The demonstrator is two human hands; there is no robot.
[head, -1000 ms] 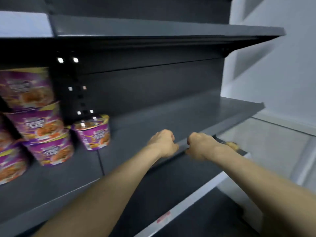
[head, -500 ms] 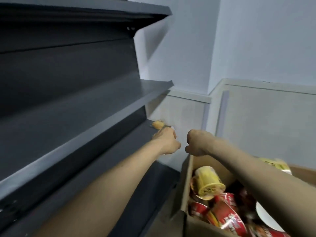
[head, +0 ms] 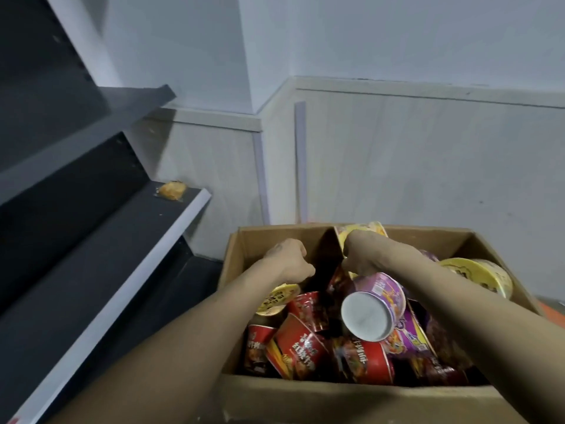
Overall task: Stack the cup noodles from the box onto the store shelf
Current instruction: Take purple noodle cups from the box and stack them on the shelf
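Head view: both curled hands, left hand (head: 289, 260) and right hand (head: 362, 255), empty above box (head: 305, 399).

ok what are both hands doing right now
Left hand: curled shut, holding nothing, over the box.
Right hand: curled shut, nothing visibly held, above the purple cup.

I see pale grey walls (head: 397, 35) meeting in a corner, light panelled wainscoting (head: 428, 166) below, in dim, even light.
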